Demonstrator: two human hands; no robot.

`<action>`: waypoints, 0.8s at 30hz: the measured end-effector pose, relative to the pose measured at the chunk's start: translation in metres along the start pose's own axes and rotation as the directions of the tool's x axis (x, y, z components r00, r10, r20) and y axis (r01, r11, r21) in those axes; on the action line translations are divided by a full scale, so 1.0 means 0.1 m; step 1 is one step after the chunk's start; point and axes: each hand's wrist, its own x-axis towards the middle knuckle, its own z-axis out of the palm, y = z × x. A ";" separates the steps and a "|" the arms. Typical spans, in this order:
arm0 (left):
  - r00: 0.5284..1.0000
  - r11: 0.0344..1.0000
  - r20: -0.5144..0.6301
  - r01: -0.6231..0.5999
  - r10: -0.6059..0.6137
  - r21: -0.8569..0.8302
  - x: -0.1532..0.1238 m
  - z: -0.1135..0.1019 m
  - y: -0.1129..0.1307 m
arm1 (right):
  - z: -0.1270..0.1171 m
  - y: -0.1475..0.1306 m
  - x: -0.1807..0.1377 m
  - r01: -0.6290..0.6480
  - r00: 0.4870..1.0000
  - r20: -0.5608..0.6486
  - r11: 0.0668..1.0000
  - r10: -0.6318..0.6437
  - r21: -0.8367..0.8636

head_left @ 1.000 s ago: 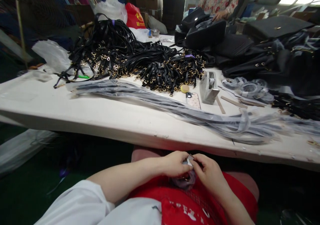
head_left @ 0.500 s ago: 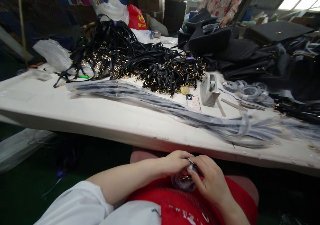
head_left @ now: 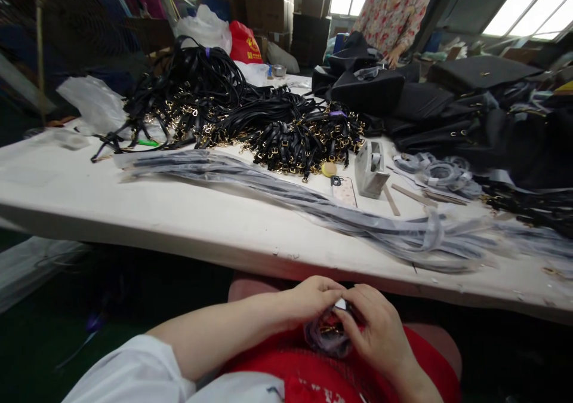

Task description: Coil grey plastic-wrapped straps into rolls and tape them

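Both my hands meet over my lap, below the white table's [head_left: 188, 221] front edge. My left hand [head_left: 311, 298] and my right hand [head_left: 373, 325] together hold a small coiled strap in clear plastic wrap [head_left: 326, 334], with gold metal fittings showing inside it. The fingertips of both hands pinch a small white bit at the top of the bundle. The bundle rests against my red garment [head_left: 313, 379].
On the table lie a long bunch of plastic-wrapped straps [head_left: 277, 188], a heap of black straps with gold buckles [head_left: 250, 116], a tape dispenser [head_left: 370, 170], a phone [head_left: 344, 191] and wrapped coils [head_left: 441, 173]. Black bags [head_left: 430, 107] pile at the right. A person in a floral top [head_left: 394, 9] stands behind.
My hands and the wrapped bundle stay in my lap, fingers shifting slightly on it. The view has tilted up a little, so the table scene sits lower in the picture.
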 end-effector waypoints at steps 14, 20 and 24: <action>0.953 0.870 -0.079 -0.230 0.292 0.436 -0.13 0.01 0.27 | -0.43 -0.03 0.11 -0.130 0.991 0.022 0.939 0.130 0.319; 0.949 0.874 -0.061 -0.257 0.308 0.413 -0.10 0.00 0.36 | -0.46 -0.08 0.18 -0.120 0.993 0.039 0.953 0.114 0.277; 0.948 0.874 -0.038 -0.276 0.316 0.400 -0.09 -0.01 0.40 | -0.50 -0.05 0.23 -0.123 0.992 0.030 0.970 0.120 0.209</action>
